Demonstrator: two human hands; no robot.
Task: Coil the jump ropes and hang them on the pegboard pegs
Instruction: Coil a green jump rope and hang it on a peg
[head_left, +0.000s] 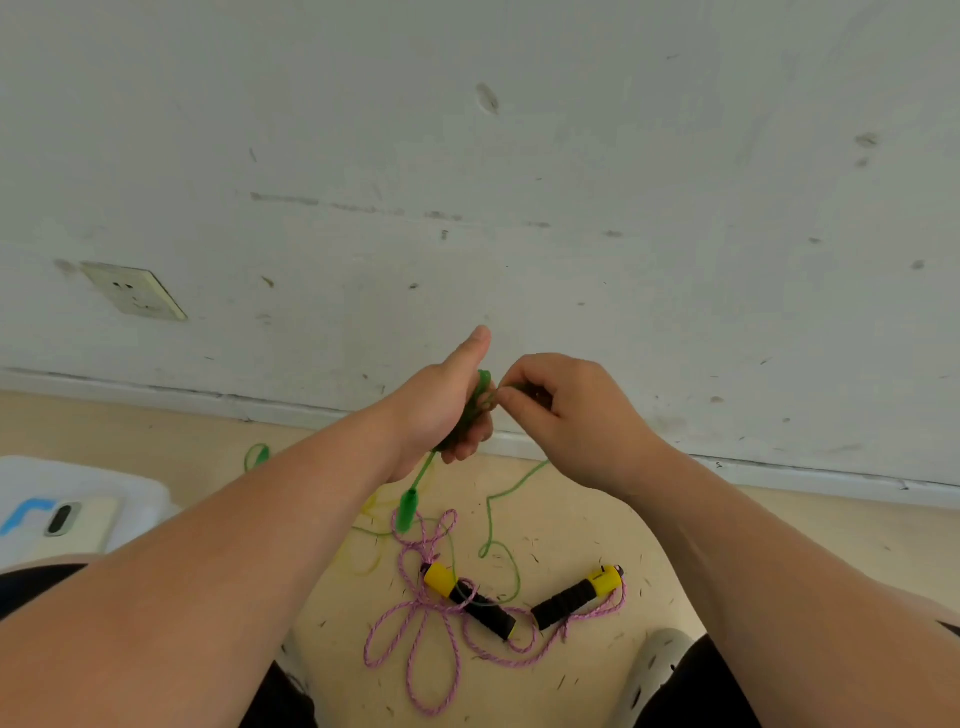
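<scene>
The left hand (441, 410) is gripping a bunched green rope (482, 392), thumb sticking up, and its fingers are hiding most of the coil. The right hand (566, 415) is pinching a strand just beside it, with the fingertips too blurred to make out. A smooth green handle (407, 512) is dangling below the left hand, and thin cord is trailing to the floor (571, 525). There a braided pink rope (431, 623) with black foam grips (563, 603) is lying in loops. A yellow cord (363, 558) is disappearing behind the left forearm.

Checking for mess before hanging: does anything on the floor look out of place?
Yes. The pink rope sprawls uncoiled in loose loops on the floor, the green rope trails across it, and small dark debris is scattered around.
</scene>
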